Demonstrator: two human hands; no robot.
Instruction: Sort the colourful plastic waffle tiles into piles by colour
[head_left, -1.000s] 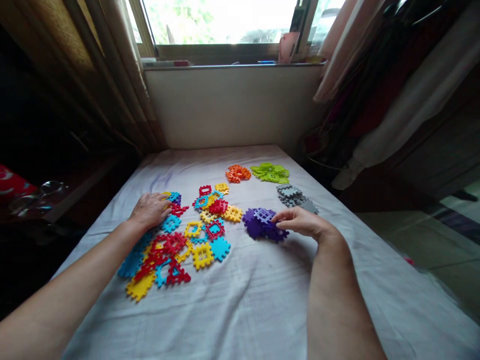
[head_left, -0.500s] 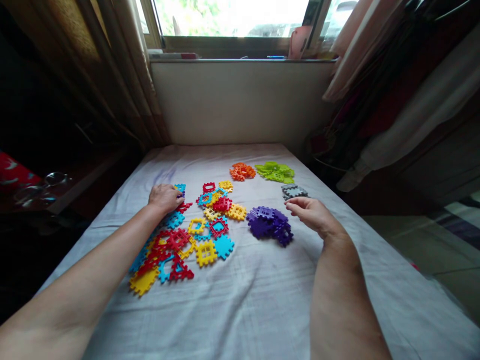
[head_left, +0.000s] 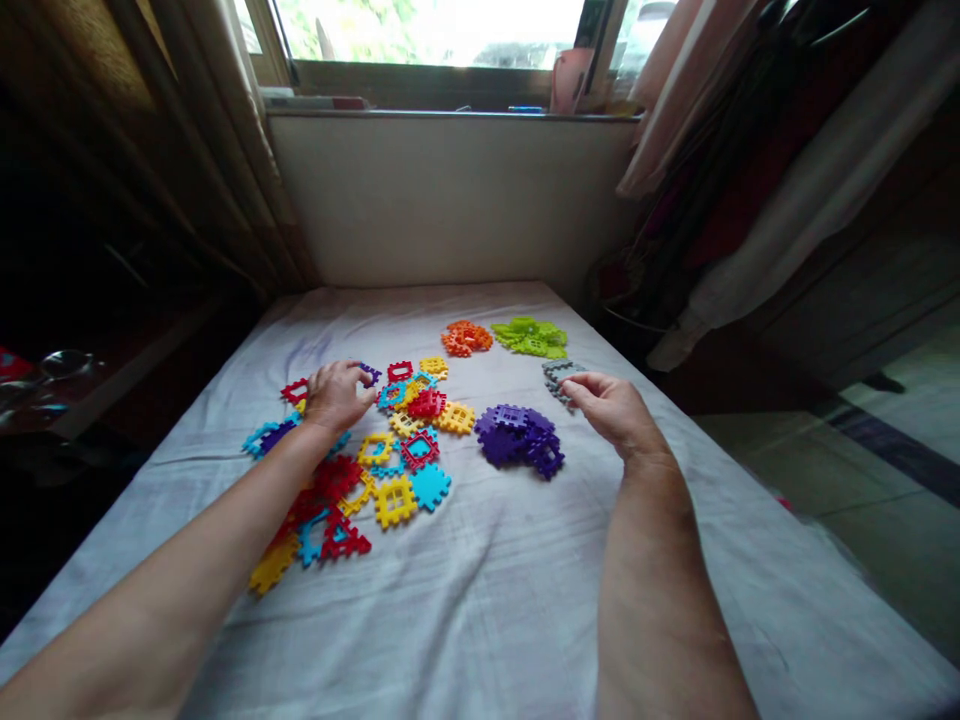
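My left hand (head_left: 339, 396) is over the mixed pile of red, yellow and blue pieces (head_left: 334, 480), its thumb and fingers bent round a purple piece (head_left: 369, 374) that shows at the fingertips. At the grey pieces (head_left: 555, 378), my right hand (head_left: 613, 408) has thumb and forefinger pinched together; anything between them is too small to make out. A heap of purple pieces (head_left: 517, 436) lies left of my right hand. Another purple piece (head_left: 279, 434) rests on blue ones at the pile's left side.
Orange pieces (head_left: 466, 338) and lime green pieces (head_left: 529, 337) form two heaps farther back on the sheet-covered bed (head_left: 480, 620). A pink cup (head_left: 570, 80) stands on the window sill. Curtains hang at the left, and clothes hang at the right.
The view has shifted right. My left hand has moved a little right over the pile and lifted its fingers, uncovering pieces at the left. My right hand stays by the grey pieces.
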